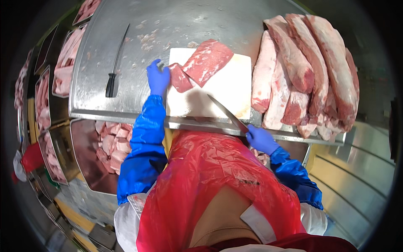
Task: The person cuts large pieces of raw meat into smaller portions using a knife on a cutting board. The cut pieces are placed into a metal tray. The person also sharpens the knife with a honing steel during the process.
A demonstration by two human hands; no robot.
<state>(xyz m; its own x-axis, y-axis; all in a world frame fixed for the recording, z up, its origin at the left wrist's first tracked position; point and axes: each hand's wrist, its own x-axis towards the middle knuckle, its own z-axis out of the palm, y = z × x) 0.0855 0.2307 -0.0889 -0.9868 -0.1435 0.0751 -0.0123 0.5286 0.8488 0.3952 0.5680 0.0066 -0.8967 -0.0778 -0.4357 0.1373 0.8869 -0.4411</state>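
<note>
On a white cutting board (235, 84) lies a large boneless piece of pink meat (208, 61), with a smaller cut piece (181, 78) against its left side. My left hand (158, 79), in a blue glove, is at the board's left edge beside the smaller piece. Its fingers are apart and hold nothing; whether its edge touches the meat I cannot tell. At the table's front edge my right hand (261, 139), also gloved in blue, grips a knife (228, 113). The blade points up and left over the board's lower part.
Long meat loins (312, 71) are piled on the steel table (168, 25) at the right. A thin dark-handled tool (115, 69) lies at the left. Below the table's front edge stands a metal bin (86, 155) with meat chunks; several more meat-filled trays (63, 67) line the far left.
</note>
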